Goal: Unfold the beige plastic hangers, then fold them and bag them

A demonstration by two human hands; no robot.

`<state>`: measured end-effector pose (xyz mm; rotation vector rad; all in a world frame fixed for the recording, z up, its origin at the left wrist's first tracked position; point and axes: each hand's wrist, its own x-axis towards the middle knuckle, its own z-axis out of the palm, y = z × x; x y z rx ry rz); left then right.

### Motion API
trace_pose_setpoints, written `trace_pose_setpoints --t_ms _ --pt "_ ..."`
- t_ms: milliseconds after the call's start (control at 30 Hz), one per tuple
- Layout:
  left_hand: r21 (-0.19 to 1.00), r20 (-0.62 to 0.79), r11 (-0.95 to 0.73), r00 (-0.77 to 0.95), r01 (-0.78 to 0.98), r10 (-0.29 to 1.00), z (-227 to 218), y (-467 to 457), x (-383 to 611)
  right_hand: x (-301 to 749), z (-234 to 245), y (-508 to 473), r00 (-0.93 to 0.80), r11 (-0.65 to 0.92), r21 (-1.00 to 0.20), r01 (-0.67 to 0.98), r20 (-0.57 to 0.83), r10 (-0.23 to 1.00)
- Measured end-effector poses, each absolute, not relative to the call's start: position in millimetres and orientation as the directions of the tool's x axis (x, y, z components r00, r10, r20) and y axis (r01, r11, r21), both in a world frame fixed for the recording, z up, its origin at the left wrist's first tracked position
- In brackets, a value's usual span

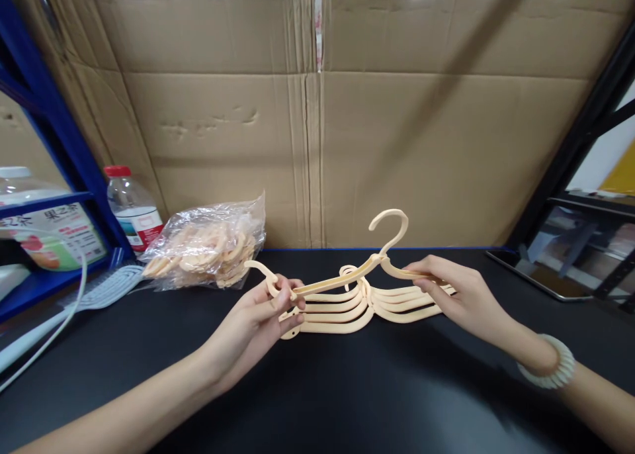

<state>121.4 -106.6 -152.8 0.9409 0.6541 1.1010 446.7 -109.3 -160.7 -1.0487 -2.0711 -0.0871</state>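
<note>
A cream plastic hanger (381, 242) is held level just above a small stack of like hangers (347, 312) lying on the black table (317, 388). Its hook points upward. My left hand (265, 315) pinches the hanger's left arm near the curled end. My right hand (459, 292), with a pale bracelet on the wrist, pinches the right arm, fingers closed around it. Both hands hover directly over the stack.
A clear bag of cream plastic parts (206, 245) lies at the back left, beside a water bottle (133, 206) and a blue shelf frame (49, 130). Cardboard sheets (317, 110) wall off the back. A tablet (560, 255) leans at the right. A white cable (54, 321) runs along the left.
</note>
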Motion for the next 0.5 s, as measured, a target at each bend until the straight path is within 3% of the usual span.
trace_pose_setpoints --t_ms 500 --pt "0.877 0.002 0.187 0.392 -0.443 0.920 -154.7 -107.6 122.6 446.8 -157.8 -110.7 -0.350 0.681 -0.193 0.706 0.741 0.573"
